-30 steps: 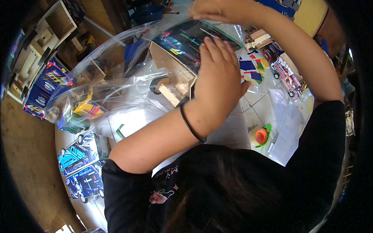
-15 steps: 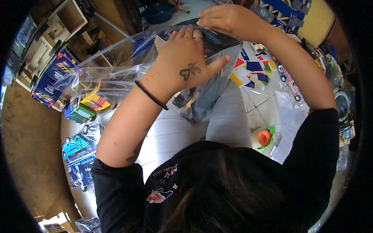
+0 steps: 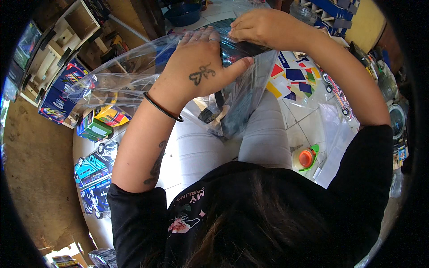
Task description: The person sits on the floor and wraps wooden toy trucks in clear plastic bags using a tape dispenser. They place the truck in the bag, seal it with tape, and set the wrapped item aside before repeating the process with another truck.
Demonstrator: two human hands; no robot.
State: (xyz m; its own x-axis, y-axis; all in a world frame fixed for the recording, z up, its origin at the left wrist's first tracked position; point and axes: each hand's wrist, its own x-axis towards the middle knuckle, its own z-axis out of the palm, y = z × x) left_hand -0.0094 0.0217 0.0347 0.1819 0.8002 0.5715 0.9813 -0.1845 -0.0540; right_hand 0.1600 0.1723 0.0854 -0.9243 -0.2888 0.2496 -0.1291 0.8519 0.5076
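Across my lap lies a dark boxy object (image 3: 227, 54) with pale wooden parts at its near end, wrapped in a clear plastic bag (image 3: 129, 71). Its exact kind is hidden by film and hands. My left hand (image 3: 201, 67) rests flat on top, fingers stretched forward and thumb spread to the right. At the far right end my right hand (image 3: 268, 29) is bent over the bag, fingers pressed together at its edge, seemingly pinching the film. The loose end of the bag trails off to the left.
Toy trucks (image 3: 94, 167) and colourful boxes (image 3: 96, 127) stand at left, below a wooden tray (image 3: 67, 40). At right are coloured sticker pieces (image 3: 292, 76), another toy truck (image 3: 337, 96), plastic sleeves (image 3: 333, 143) and an orange-topped container (image 3: 306, 157). A blue basin (image 3: 183, 15) sits far off.
My left hand has slid a little left over the plastic, uncovering more of the dark object. My right hand has moved slightly nearer, its fingers still together at the far edge.
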